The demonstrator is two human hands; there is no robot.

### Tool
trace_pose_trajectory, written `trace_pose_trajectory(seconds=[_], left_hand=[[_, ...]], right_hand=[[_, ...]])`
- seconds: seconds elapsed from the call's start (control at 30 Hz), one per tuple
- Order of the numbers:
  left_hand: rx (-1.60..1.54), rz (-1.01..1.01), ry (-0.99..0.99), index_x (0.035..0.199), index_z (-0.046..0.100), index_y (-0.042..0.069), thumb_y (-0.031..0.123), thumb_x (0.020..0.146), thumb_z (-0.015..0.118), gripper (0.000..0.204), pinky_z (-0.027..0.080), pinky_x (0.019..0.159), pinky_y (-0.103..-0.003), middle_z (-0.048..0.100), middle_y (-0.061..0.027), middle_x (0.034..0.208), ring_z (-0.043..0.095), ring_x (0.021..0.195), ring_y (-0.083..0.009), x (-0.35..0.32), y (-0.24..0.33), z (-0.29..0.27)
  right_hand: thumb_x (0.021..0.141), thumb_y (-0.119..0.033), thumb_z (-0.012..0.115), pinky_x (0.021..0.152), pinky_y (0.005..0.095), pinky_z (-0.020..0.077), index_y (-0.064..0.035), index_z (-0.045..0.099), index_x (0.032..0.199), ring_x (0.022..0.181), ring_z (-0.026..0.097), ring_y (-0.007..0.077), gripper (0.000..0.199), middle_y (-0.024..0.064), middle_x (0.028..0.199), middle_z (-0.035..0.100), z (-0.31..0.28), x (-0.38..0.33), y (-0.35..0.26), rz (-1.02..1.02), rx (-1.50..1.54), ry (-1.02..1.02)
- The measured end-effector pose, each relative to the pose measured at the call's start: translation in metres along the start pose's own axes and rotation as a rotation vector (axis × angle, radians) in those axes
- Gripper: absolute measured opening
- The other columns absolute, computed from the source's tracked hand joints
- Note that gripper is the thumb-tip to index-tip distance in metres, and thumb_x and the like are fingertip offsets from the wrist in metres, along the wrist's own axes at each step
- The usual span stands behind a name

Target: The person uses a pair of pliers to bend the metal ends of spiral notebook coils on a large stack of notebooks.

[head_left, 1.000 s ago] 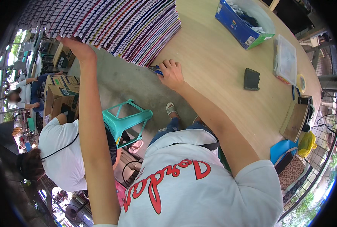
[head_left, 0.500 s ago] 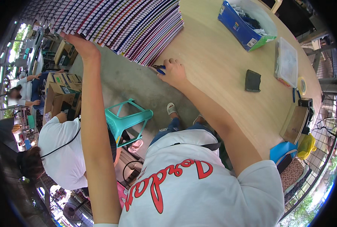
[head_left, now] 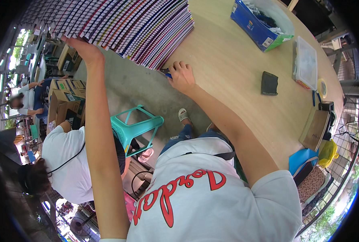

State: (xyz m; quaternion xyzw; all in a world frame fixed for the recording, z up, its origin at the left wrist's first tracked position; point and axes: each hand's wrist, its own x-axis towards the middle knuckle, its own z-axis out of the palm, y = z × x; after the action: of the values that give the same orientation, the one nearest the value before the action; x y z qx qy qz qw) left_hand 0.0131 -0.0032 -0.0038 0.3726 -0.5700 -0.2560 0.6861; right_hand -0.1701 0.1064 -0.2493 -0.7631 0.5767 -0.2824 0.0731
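A long fanned row of multicoloured striped sheets (head_left: 123, 24) lies along the near edge of a light wooden table (head_left: 244, 80). My left hand (head_left: 85, 50) reaches out to the row's left part and rests on the sheets' overhanging edge. My right hand (head_left: 182, 76) sits at the table edge by the row's right end, fingers curled around a small blue object (head_left: 167, 74) that is mostly hidden.
On the table stand a blue box (head_left: 256, 24) with small items, a clear plastic container (head_left: 306, 62), a dark square pad (head_left: 269, 82) and a brown board (head_left: 316, 129). Below are a teal plastic stool (head_left: 137, 127), cardboard boxes (head_left: 64, 101) and a person in white (head_left: 66, 161).
The view has shifted slightly, so the striped row sits higher and more to the right. Both hands stay at the same places on the row's edge.
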Motion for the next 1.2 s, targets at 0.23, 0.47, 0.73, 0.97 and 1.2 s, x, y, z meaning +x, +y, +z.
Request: trace_pose_trajectory(seconds=[0.23,0.47,0.73,0.97,1.2], left_hand=[[0.021,-0.045,-0.053,0.154,0.005,0.007,0.063,0.099,0.015,0.079,0.015,0.119,-0.038,0.015,-0.0112,0.159,0.022,0.144,-0.0261,-0.006,0.012,0.003],[0.028,-0.053,0.086,0.153,0.017,0.011,0.057,0.101,0.018,0.070,0.023,0.117,-0.043,0.026,-0.0117,0.155,0.031,0.140,-0.0285,-0.002,0.013,0.017],[-0.024,-0.097,0.124,0.154,0.013,0.009,0.062,0.099,0.019,0.076,0.025,0.116,-0.039,0.026,-0.0128,0.155,0.034,0.138,-0.0295,-0.011,0.017,0.002],[0.019,-0.152,0.108,0.154,0.019,0.016,0.079,0.088,0.017,0.091,0.017,0.113,-0.057,0.028,-0.0126,0.154,0.028,0.141,-0.0332,0.017,-0.003,-0.062],[-0.003,-0.695,0.014,0.153,0.025,0.018,0.084,0.084,0.018,0.096,0.014,0.112,-0.062,0.024,-0.0139,0.157,0.021,0.144,-0.0372,0.054,-0.123,-0.161]], right_hand=[[0.073,-0.026,0.073,0.075,0.0447,0.0519,-0.0037,0.068,0.088,0.091,0.064,0.0289,0.027,0.0156,0.095,0.065,-0.004,0.039,0.014,0.110,0.167,-0.260],[0.070,-0.030,0.070,0.072,0.0425,0.0524,0.0007,0.067,0.073,0.079,0.067,0.0302,0.031,0.0217,0.080,0.068,-0.045,0.100,0.029,0.326,0.293,-0.890],[0.070,-0.026,0.077,0.093,0.0474,0.0435,-0.0048,0.062,0.107,0.107,0.054,0.0357,0.046,0.0166,0.111,0.058,-0.086,-0.091,0.057,0.313,0.014,0.097],[0.072,-0.026,0.080,0.100,0.0511,0.0361,0.0003,0.054,0.121,0.121,0.041,0.0422,0.062,0.0240,0.129,0.045,-0.124,-0.139,0.070,0.441,-0.170,0.085],[0.083,-0.036,0.074,0.101,0.0513,0.0357,-0.0047,0.045,0.138,0.126,0.040,0.0388,0.069,0.0248,0.137,0.041,-0.114,-0.048,-0.018,0.719,0.573,0.090]])
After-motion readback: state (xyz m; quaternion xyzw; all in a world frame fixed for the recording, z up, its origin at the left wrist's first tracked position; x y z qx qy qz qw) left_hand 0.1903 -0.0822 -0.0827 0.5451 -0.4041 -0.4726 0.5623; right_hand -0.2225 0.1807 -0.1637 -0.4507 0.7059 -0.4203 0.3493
